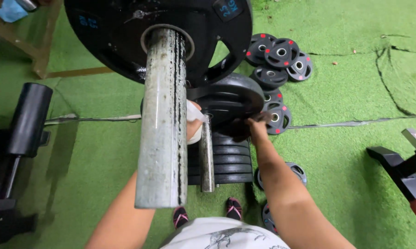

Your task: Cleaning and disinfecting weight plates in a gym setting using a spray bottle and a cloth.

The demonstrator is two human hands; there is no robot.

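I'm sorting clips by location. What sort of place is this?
Most likely a gym's free-weight area. A large black weight plate sits on a worn steel bar sleeve, smaller plates with red dots lie on green artificial turf, and the right hand grips another plate above a stack.

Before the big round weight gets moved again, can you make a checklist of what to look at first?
1. Right hand on the tilted black weight plate: ok, gripping its edge.
2. Left hand on the plate: cannot tell, the worn barbell sleeve hides most of it.
3. Plate lined up with the thin steel post: cannot tell, seen from above.
4. Feet away from the plate stack: not ok, toes right beside it.
5. Small plates out of the way: ok, lying behind on the green turf.
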